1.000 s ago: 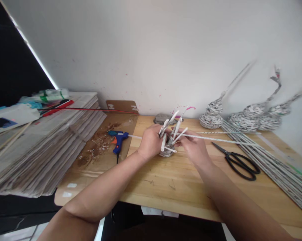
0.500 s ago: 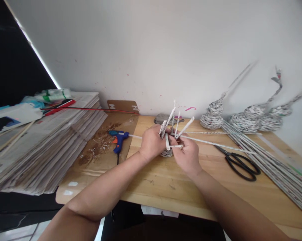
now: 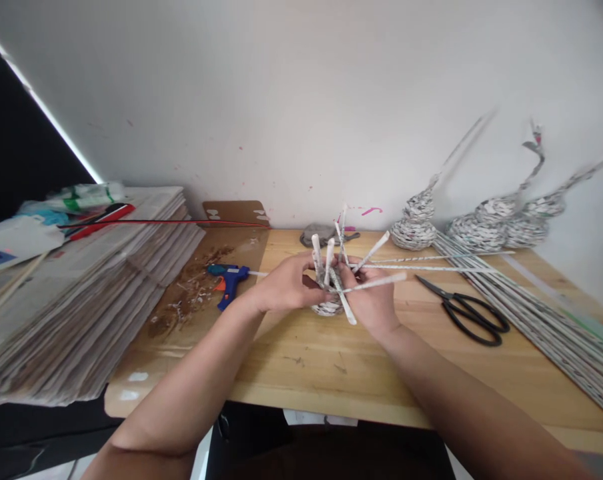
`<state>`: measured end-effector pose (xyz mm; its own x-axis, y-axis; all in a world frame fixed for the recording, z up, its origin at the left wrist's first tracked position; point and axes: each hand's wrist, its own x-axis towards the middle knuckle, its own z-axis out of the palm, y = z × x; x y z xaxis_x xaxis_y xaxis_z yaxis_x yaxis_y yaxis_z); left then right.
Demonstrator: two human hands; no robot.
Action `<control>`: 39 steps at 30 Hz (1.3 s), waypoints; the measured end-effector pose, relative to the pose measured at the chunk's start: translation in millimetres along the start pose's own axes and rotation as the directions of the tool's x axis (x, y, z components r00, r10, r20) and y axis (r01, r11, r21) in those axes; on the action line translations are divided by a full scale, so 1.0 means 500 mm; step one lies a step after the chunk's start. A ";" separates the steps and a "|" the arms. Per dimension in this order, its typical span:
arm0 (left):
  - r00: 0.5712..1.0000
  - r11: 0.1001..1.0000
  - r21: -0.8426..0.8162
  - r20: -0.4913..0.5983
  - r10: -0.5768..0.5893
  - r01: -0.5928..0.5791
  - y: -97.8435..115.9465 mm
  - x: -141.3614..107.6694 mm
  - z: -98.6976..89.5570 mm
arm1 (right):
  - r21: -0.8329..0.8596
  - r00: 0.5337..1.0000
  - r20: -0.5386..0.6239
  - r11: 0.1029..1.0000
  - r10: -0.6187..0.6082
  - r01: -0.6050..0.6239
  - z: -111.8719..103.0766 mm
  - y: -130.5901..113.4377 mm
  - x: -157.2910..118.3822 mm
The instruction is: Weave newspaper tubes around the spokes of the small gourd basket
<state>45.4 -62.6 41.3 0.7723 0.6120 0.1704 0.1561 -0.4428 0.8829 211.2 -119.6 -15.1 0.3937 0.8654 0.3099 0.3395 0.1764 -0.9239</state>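
A small woven newspaper basket (image 3: 327,308) stands on the wooden table, rolled paper spokes (image 3: 349,308) sticking up and out around its rim. My left hand (image 3: 290,283) grips its left side, thumb at the front and fingers behind. On the right, my right hand (image 3: 374,300) is closed at the rim among the spokes, its thumb and fingers pressed on the weaving. Two long paper tubes (image 3: 431,268) run from there toward the right. Parts of the basket and several fingertips are hidden by the hands and spokes.
Black-handled scissors (image 3: 474,317) lie to the right, beside a bundle of paper tubes (image 3: 531,327). Several gourd-shaped woven pieces (image 3: 414,223) stand along the wall. A blue glue gun (image 3: 229,283) rests on cardboard at left, near a tall newspaper stack (image 3: 106,320). A grey cloth (image 3: 324,235) sits behind the basket.
My left hand has opened out slightly and moved left along the basket, showing more of the weaving. Front spokes now spread farther outward. The view has shifted a little to the right.
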 end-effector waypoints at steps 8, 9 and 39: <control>0.989 0.979 -0.192 0.139 -0.048 0.074 -0.018 0.001 -0.027 | -0.028 0.999 0.050 1.000 0.016 -0.015 -0.003 -0.019 -0.009; 0.989 0.977 -0.200 0.136 -0.051 0.077 -0.016 0.001 -0.027 | -0.030 0.999 0.050 1.000 0.011 -0.009 -0.003 -0.019 -0.009; 0.896 0.934 -0.299 -0.332 -0.294 0.195 -0.019 0.013 0.042 | -0.154 0.978 0.045 0.966 -0.205 0.210 -0.002 -0.023 -0.027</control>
<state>62.0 -68.1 25.0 0.4418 0.8963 0.0387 0.1121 -0.0980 0.9889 203.1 -133.7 -8.3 0.2770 0.8310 0.4824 0.5419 0.2795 -0.7926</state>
